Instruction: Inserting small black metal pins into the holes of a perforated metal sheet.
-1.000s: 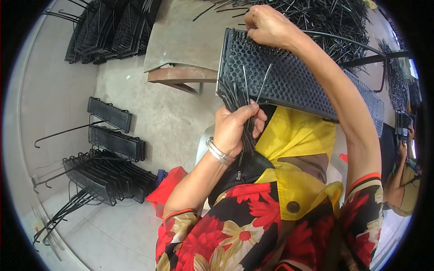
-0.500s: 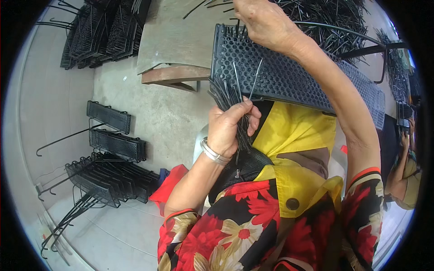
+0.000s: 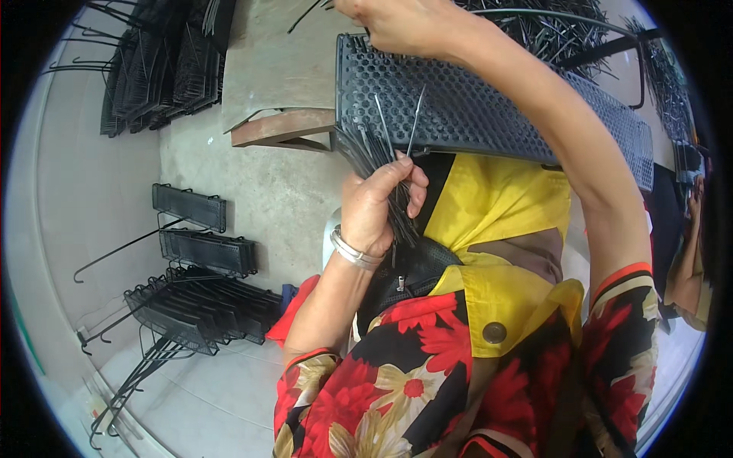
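Note:
My left hand (image 3: 376,200) is closed around a bundle of thin black strips (image 3: 365,149), two of which stick up apart from the rest between thumb and fingers. In front of me lies a long black perforated metal basket (image 3: 458,103), its near edge over my lap. My right hand (image 3: 401,24) is at the basket's far left corner, fingers curled down. The top edge of the picture cuts off part of it, and what it pinches is hidden.
A worn table (image 3: 279,72) with a wooden leg stands to the left of the basket. Stacked black baskets (image 3: 164,69) are at far left, and more hooked baskets (image 3: 206,305) sit on the floor. A pile of black strips (image 3: 534,34) lies behind. Another person's arm (image 3: 687,244) shows at right.
My right hand has moved left along the basket's far edge toward its corner. My left hand still grips the bundle. The whole view has shifted slightly.

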A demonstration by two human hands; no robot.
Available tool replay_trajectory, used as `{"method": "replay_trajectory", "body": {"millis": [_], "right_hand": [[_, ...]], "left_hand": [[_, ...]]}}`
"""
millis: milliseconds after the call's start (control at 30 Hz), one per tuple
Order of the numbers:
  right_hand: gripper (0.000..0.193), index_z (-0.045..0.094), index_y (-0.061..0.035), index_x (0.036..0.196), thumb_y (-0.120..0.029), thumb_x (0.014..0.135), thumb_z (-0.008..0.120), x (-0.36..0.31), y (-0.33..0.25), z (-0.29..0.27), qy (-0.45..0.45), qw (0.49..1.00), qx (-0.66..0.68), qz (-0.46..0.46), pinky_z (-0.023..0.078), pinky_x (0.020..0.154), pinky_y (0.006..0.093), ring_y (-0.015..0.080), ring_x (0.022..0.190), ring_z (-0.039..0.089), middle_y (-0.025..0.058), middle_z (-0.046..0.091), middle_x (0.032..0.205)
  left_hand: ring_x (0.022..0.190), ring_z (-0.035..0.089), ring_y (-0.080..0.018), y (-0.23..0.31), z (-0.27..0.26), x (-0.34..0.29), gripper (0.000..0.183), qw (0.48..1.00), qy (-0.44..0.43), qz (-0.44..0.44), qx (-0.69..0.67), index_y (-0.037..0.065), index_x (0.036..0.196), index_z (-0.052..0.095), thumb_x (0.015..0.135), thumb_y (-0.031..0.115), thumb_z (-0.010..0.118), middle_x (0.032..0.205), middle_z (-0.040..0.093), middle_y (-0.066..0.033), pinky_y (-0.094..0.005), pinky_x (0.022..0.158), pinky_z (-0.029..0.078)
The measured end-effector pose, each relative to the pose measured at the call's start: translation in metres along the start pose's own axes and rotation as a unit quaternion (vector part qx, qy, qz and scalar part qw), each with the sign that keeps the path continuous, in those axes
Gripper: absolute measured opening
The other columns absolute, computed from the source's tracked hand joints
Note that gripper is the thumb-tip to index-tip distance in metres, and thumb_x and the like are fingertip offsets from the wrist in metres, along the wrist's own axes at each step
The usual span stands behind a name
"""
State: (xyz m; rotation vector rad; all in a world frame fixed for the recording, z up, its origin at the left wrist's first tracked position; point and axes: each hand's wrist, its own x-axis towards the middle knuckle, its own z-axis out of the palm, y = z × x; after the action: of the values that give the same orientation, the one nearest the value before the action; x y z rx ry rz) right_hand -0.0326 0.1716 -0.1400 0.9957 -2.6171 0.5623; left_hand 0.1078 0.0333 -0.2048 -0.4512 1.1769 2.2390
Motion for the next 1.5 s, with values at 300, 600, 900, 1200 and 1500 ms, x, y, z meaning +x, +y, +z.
{"method": "replay_trajectory", "body": {"millis": [300, 600, 900, 1200, 1500], "right_hand": [[0.026, 0.056, 0.0039, 0.086, -0.020, 0.078, 0.060, -0.056, -0.005, -0.013, 0.061, 0.986, 0.036, 0.153, 0.044, 0.048, 0.0300, 0.0189, 0.052, 0.056, 0.0122, 0.054, 0.059], [0.014, 0.057, 0.0056, 0.090, -0.003, 0.080, 0.060, -0.111, -0.030, 0.000, 0.173, 0.735, 0.512, 0.409, 0.048, 0.046, 0.0220, 0.0122, 0.053, 0.058, 0.0089, 0.060, 0.067], [0.008, 0.058, 0.0008, 0.087, -0.003, 0.080, 0.059, -0.072, -0.008, -0.004, 0.335, 0.868, 0.230, 0.286, 0.048, 0.048, 0.0194, 0.0072, 0.053, 0.058, 0.0046, 0.061, 0.064], [0.013, 0.061, 0.0002, 0.087, -0.004, 0.075, 0.062, -0.077, 0.026, 0.029, 0.211, 0.974, -0.041, 0.070, 0.050, 0.063, 0.0311, 0.0276, 0.067, 0.062, 0.0137, 0.063, 0.078], [0.013, 0.060, -0.0040, 0.086, -0.014, 0.077, 0.060, -0.067, 0.020, 0.018, 0.149, 0.982, -0.017, 0.112, 0.047, 0.060, 0.0364, 0.0304, 0.070, 0.060, 0.0150, 0.061, 0.077]], "left_hand": [[0.049, 0.052, -0.0151, -0.002, -0.003, -0.002, 0.010, 1.000, -0.011, 0.009, -0.015, -0.001, 0.078, 0.053, 0.081, 0.009, 0.053, 0.065, 0.058, -0.0103, -0.0243, 0.042, 0.040], [0.047, 0.052, -0.0158, -0.007, 0.004, -0.002, 0.011, 0.998, -0.056, -0.032, -0.013, 0.000, 0.080, 0.053, 0.081, 0.011, 0.054, 0.065, 0.058, -0.0097, -0.0243, 0.041, 0.039], [0.046, 0.051, -0.0164, -0.011, 0.004, 0.000, 0.009, 0.998, -0.057, -0.035, -0.021, 0.000, 0.081, 0.054, 0.081, 0.009, 0.055, 0.063, 0.057, -0.0103, -0.0245, 0.039, 0.037], [0.046, 0.051, -0.0154, -0.009, 0.007, -0.004, 0.007, 0.997, -0.068, -0.035, -0.007, 0.001, 0.081, 0.054, 0.080, 0.008, 0.056, 0.062, 0.057, -0.0101, -0.0244, 0.039, 0.036], [0.046, 0.051, -0.0143, -0.003, 0.008, -0.005, 0.006, 0.996, -0.072, -0.041, -0.013, 0.001, 0.081, 0.053, 0.080, 0.006, 0.056, 0.061, 0.056, -0.0090, -0.0240, 0.039, 0.036]]}}
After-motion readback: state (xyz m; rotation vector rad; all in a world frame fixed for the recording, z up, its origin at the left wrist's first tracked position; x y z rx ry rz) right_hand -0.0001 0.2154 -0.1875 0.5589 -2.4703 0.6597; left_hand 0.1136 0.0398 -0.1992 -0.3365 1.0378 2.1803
